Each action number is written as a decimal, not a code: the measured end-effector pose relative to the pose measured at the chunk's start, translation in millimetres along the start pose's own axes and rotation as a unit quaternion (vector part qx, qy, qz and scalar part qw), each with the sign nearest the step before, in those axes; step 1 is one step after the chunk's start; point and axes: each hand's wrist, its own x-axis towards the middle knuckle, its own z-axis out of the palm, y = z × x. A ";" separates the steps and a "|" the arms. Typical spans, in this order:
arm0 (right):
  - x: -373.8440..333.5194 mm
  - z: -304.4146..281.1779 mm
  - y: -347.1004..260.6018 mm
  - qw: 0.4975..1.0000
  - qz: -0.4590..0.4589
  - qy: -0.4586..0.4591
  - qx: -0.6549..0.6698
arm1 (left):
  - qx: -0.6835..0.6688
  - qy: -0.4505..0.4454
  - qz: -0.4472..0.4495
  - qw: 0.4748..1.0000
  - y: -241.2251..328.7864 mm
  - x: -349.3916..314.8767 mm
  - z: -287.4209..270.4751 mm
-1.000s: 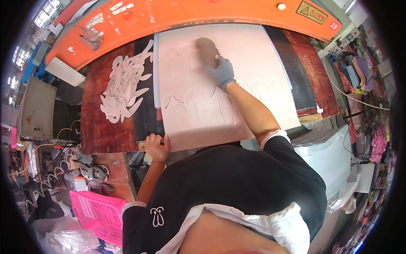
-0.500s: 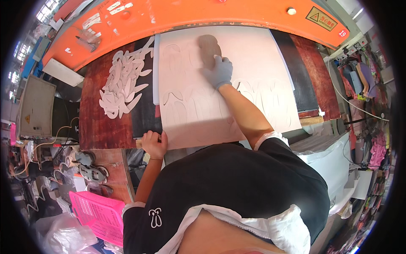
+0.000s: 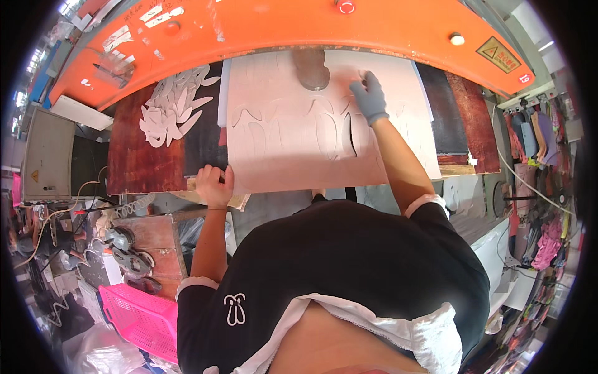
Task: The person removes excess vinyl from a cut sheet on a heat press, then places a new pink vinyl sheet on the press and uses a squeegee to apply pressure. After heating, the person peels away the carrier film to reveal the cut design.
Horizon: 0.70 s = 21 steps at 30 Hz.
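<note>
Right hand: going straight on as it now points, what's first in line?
The right hand would probably meet the orange machine beam; depth is unclear, so it might pass underneath.

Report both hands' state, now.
Left hand: fingers curled at the pale sheet; grip cannot be told.
Right hand: gloved, partly curled; whether it holds anything cannot be told.

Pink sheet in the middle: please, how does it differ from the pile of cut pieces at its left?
The pink sheet is one broad piece; the pile is many small, narrow, curved pieces. The pink sheet lies spread flat, while the pile is a jumble of overlapping pieces. The pink sheet bears curved cut outlines; in the pile, the shapes are separate. Both look pale.
</note>
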 end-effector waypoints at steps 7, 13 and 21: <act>46.1 -58.9 39.1 0.986 -0.002 0.131 0.102 | 0.014 -0.010 0.030 0.999 -15.0 50.9 33.4; 118.9 -156.7 33.3 0.943 -0.021 0.331 0.018 | 0.025 0.002 0.043 0.999 -31.0 89.6 69.2; 215.0 -192.4 72.6 0.943 -0.001 0.324 0.069 | 0.041 0.010 0.040 0.998 -63.7 148.2 122.3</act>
